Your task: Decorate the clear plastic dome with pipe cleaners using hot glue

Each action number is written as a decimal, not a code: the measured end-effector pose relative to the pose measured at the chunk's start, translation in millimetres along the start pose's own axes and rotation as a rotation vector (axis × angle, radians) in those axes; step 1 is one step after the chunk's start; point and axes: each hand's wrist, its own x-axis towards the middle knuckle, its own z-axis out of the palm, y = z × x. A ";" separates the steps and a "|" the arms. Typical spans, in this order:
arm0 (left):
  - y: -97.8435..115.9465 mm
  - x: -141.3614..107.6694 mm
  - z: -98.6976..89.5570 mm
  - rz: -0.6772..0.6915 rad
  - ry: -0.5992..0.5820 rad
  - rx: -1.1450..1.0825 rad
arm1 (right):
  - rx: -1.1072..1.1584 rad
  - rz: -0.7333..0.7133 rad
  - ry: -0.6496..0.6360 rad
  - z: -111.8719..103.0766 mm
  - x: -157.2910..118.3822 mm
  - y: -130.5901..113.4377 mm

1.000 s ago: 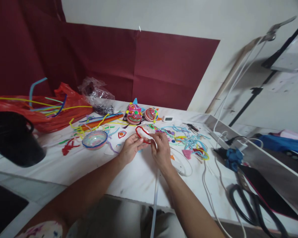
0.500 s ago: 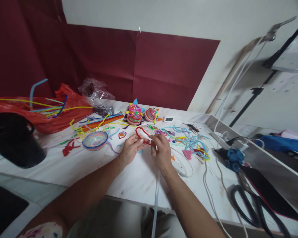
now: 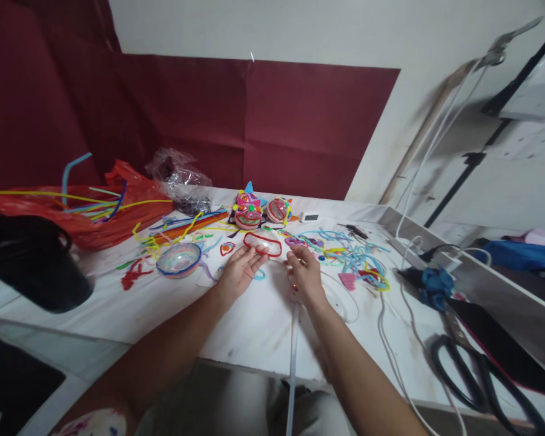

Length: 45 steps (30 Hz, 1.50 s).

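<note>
My left hand (image 3: 240, 272) holds the lower edge of a clear, rounded plastic piece rimmed with red pipe cleaner (image 3: 276, 251) by its fingertips. To its right, my right hand (image 3: 306, 275) is curled round what looks like a hot glue gun. The gun's body is mostly hidden; a small red light shows beside the fingers and a long translucent glue stick (image 3: 293, 357) runs back towards me. A clear bowl with a blue rim (image 3: 179, 260) stands left of my hands. Near it lies a small red-edged eye shape (image 3: 227, 248).
Two colourful lion-head ornaments (image 3: 248, 209) stand at the back beside a small digital display (image 3: 309, 217). Pipe-cleaner scraps (image 3: 356, 260) lie to the right. A black mug (image 3: 31, 260) and a red plastic bag (image 3: 95, 227) are at left, black-handled scissors (image 3: 458, 369) at front right.
My right hand has come off the red-rimmed piece and moved slightly right. The piece has turned, its clear face now showing, still in my left hand. The view has shifted slightly.
</note>
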 end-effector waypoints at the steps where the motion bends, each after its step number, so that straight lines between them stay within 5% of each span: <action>1: 0.0 0.3 0.5 -0.007 0.022 -0.009 | 0.070 0.101 -0.025 0.4 -0.2 -0.6; 4: -1.2 0.0 2.5 -0.027 0.063 -0.029 | 0.253 0.297 -0.127 1.8 -3.7 -1.4; 8: -3.1 -2.5 4.9 -0.060 0.089 -0.029 | 0.367 0.296 -0.178 4.6 -9.9 0.4; 22: -8.4 -3.9 4.4 -0.112 0.070 -0.023 | 0.473 0.213 -0.025 15.8 -12.2 -7.1; 30: -8.8 -4.0 5.8 -0.169 0.019 0.059 | 0.686 0.446 0.065 12.6 -2.4 -11.3; 40: 17.3 0.6 10.5 -0.133 0.168 0.123 | 0.735 0.353 -0.132 -4.5 8.9 -17.5; 45: 31.9 5.6 5.5 -0.044 0.116 0.288 | 0.631 0.266 -0.240 -6.5 1.6 -26.1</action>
